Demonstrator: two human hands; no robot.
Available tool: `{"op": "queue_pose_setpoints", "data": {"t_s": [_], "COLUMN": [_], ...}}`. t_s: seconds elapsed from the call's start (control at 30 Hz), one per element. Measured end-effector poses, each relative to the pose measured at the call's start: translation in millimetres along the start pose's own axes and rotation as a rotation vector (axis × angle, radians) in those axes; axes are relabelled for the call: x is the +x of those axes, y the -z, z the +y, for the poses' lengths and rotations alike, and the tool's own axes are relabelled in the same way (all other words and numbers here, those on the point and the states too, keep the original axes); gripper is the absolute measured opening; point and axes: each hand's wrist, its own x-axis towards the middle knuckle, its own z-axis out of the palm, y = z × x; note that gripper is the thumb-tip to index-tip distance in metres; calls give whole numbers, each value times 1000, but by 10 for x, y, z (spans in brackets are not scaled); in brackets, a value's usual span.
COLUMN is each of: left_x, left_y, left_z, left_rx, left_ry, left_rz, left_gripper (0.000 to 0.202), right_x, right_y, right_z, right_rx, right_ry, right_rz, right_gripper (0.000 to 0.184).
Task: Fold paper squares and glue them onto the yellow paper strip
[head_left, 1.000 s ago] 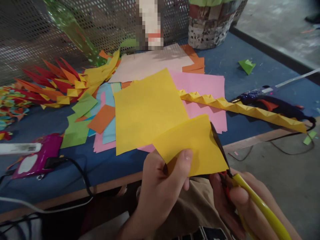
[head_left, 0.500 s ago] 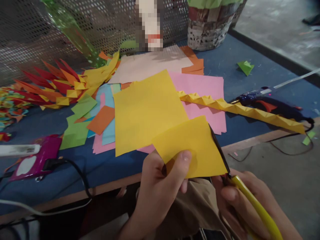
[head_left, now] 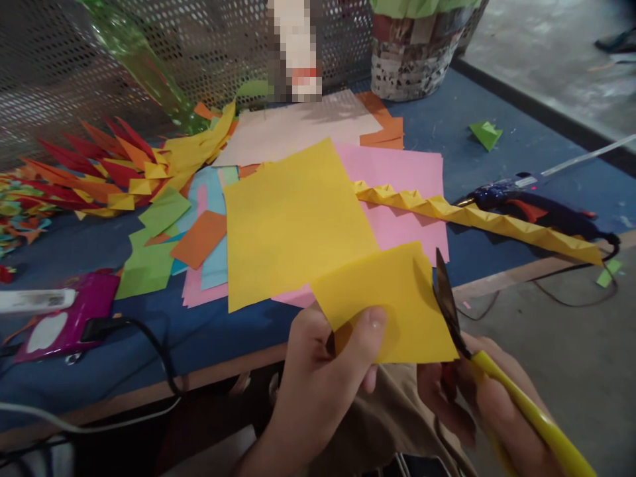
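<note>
My left hand (head_left: 318, 384) pinches a folded yellow paper (head_left: 392, 301) by its lower left corner, thumb on top, just in front of the table's edge. My right hand (head_left: 489, 414) grips yellow-handled scissors (head_left: 497, 377). Their dark blades (head_left: 446, 301) stand along the right edge of that paper. A larger yellow sheet (head_left: 293, 222) lies flat on the blue table (head_left: 74, 245), just behind the held piece.
Pink sheets (head_left: 402, 192), a folded yellow paper strip (head_left: 477, 218) and a dark blue glue gun (head_left: 531, 202) lie to the right. Coloured scraps (head_left: 163, 232), red and yellow paper spikes (head_left: 99, 165) and a magenta glue gun (head_left: 64, 318) with cable lie left. A woven basket (head_left: 412, 53) stands behind.
The scissors' blades have risen along the right edge of the held paper. The paper and both hands have shifted slightly down and right.
</note>
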Motion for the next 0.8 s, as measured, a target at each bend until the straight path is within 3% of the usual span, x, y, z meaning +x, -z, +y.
{"op": "queue_pose_setpoints", "data": {"t_s": [0.13, 0.27, 0.4, 0.63, 0.8], "left_x": [15, 18, 22, 29, 25], "left_y": [-15, -23, -31, -25, -11], "left_z": [-17, -21, -20, -6, 17], "left_rx": [-15, -38, -53, -36, -78], "left_ry": [-10, -3, -2, -15, -35], "left_rz": [-29, -43, -54, -39, -27], "left_gripper": [54, 50, 47, 51, 42], "right_x": [42, 66, 54, 117, 142], "right_y": [-52, -198, -173, -7, -12], "right_z": [-176, -372, -308, -148, -215], "right_rx": [17, 102, 155, 115, 120], "right_ry": [-5, -84, -146, -122, -116], "right_rz": [-58, 20, -4, -205, -204], "right_gripper": [56, 62, 67, 73, 76]}}
